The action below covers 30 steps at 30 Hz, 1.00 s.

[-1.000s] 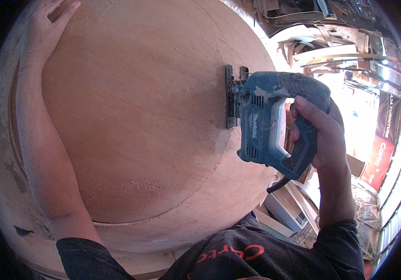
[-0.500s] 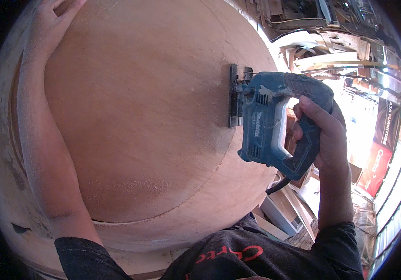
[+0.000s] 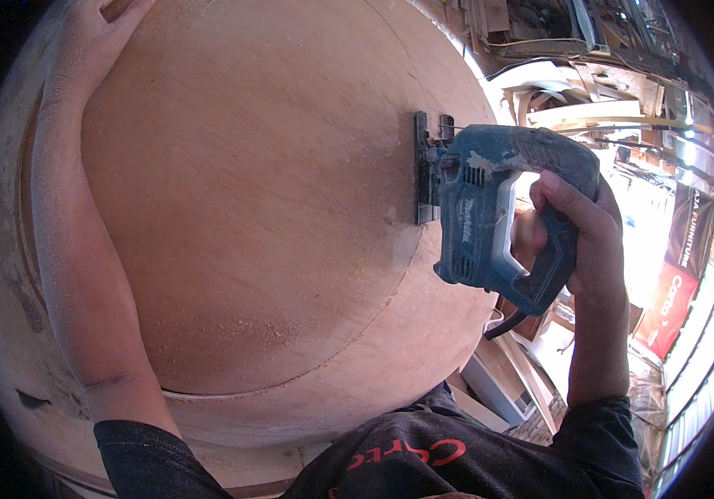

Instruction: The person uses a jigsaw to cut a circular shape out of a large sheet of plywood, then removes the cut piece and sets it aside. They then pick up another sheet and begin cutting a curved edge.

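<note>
At 8 o'clock, near the rim, a dark notch [image 3: 33, 401] shows in pale wood. Just right of it the left forearm [image 3: 87, 258] runs up over the board [image 3: 249, 183], dusted with fine powder. The left hand [image 3: 112, 29] is at the board's far side, between 10 and 11 o'clock; the top edge cuts off its fingers, so how far open it is, and whether it has hold of anything, I cannot tell.

The board fills the middle. Sawdust [image 3: 257, 331] lies scattered on it toward 8 o'clock. A curved cut [image 3: 332, 363] starts as a dark gap near 7 o'clock and bends round to the jigsaw [image 3: 477, 216], between 2 and 3 o'clock. A thin line [image 3: 407, 54] curves on from there toward 12. The dark shirt [image 3: 423, 453] with red lettering shows between 5 and 6.

The jigsaw's black foot [image 3: 423, 170] faces left, against the board. Its cord [image 3: 507, 323] hangs at 4 o'clock, above a pale box [image 3: 498, 378]. The right hand [image 3: 598, 229], at 3 o'clock, is closed round the handle, thumb over it, fingers curled through the opening. Scrap wood [image 3: 585, 111] clutters 2 o'clock; a red and black banner [image 3: 669, 308] hangs past 3.
</note>
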Available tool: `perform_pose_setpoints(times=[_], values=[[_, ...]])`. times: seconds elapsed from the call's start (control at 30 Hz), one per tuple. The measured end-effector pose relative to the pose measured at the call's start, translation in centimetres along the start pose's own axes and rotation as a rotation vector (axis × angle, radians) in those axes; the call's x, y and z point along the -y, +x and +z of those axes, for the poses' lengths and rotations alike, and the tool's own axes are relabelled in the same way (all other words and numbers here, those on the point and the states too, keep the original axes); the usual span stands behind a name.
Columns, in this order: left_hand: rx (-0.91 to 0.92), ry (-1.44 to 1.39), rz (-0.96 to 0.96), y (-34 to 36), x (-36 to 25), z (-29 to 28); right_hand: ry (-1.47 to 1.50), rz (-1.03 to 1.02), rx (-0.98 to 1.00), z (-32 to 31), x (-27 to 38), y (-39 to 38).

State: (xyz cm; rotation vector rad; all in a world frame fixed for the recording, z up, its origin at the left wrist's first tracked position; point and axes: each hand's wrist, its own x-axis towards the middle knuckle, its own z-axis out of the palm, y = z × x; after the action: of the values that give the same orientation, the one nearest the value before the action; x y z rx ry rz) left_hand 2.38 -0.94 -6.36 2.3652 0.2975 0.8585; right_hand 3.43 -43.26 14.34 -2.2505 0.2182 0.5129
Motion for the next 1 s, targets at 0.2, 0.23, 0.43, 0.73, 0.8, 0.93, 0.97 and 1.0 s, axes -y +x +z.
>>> perform_pose_setpoints(times=[0.2, 0.23, 0.43, 0.73, 0.8, 0.93, 0.97, 1.0], values=[[0.031, -0.069, -0.057, -0.4, -0.6, 1.0, -0.057, 0.002, -0.029, -0.3, -0.2, 0.2], [0.028, -0.077, -0.072, -0.4, -0.7, 0.9, -0.061, 0.003, -0.023, -0.4, -0.2, 0.2], [0.034, -0.035, -0.062, -0.4, -1.2, 0.1, -0.054, -0.015, -0.005, -0.3, 0.0, 0.6], [0.041, 0.000, -0.068, -0.6, -1.1, -0.3, -0.090, -0.061, 0.059, -0.8, 0.1, 1.3], [0.053, -0.024, -0.103, -0.6, -1.3, -0.3, -0.098, -0.068, 0.048, -0.5, 0.4, 1.3], [0.050, -0.026, -0.089, -0.6, -1.1, -0.2, -0.095, -0.093, 0.052, -0.5, 0.5, 1.5], [0.044, -0.031, -0.079, -0.5, -0.9, 0.0, -0.079, -0.095, 0.042, -0.4, 0.5, 1.5], [0.039, -0.037, -0.070, -0.5, -0.7, 0.2, -0.063, -0.097, 0.031, -0.2, 0.4, 1.5]])
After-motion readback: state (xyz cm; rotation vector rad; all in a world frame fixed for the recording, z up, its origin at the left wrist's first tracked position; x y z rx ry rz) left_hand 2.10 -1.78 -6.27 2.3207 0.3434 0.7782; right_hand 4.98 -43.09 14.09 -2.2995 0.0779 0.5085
